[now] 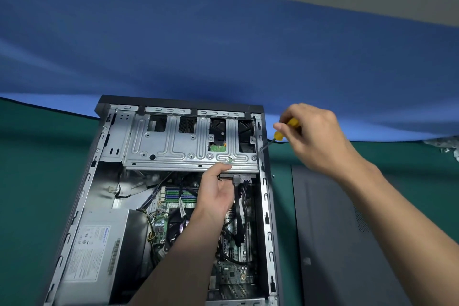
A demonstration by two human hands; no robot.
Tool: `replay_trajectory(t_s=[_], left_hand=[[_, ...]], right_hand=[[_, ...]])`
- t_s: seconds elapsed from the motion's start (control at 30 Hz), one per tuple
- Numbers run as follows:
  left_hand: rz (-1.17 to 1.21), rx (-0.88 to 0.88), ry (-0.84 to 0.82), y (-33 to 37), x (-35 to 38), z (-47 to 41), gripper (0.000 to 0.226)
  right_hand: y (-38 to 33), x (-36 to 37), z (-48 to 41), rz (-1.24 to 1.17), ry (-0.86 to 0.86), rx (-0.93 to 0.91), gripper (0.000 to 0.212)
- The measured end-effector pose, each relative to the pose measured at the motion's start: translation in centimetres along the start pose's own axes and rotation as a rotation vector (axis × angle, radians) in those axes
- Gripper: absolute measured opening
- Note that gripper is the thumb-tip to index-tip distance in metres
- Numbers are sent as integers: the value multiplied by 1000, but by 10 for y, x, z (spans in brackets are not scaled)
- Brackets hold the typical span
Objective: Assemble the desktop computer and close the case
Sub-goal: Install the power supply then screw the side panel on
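Case (265,206) is lying open on the mat, PSU (99,256) and board (233,273) at the near end, side panel (335,231) lying flat just right of it, not fitted yet. Left hand (218,189) is reaching in over the board, gripping the cage (173,149) by its front lip, thumb on top, fingers curled under next to the drive plugs (242,178). Further out, right hand (313,136) is clenching the screwdriver (293,123), tip angling down at the case's right rail by the cage's corner. Looks like the cage-fixing step: next move is needing the tip seated square in the screw while left is bracing the cage; panel comes after
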State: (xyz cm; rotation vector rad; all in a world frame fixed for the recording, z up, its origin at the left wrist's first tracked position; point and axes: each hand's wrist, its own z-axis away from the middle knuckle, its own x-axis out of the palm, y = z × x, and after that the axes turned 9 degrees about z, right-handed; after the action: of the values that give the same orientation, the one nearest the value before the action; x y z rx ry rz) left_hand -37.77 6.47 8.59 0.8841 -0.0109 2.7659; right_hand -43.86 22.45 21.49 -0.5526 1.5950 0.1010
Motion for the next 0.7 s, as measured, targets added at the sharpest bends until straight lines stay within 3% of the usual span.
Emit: replay_trajectory(t_s=[0.27,0.7], left_hand=[[40,-13,-20,0,0,-4,39],[-37,-13,36,0,-2,-9,41]], right_hand=[[-7,12,-1,55,-77,-95,13],[-7,13,-8,69,-123,-141,12]])
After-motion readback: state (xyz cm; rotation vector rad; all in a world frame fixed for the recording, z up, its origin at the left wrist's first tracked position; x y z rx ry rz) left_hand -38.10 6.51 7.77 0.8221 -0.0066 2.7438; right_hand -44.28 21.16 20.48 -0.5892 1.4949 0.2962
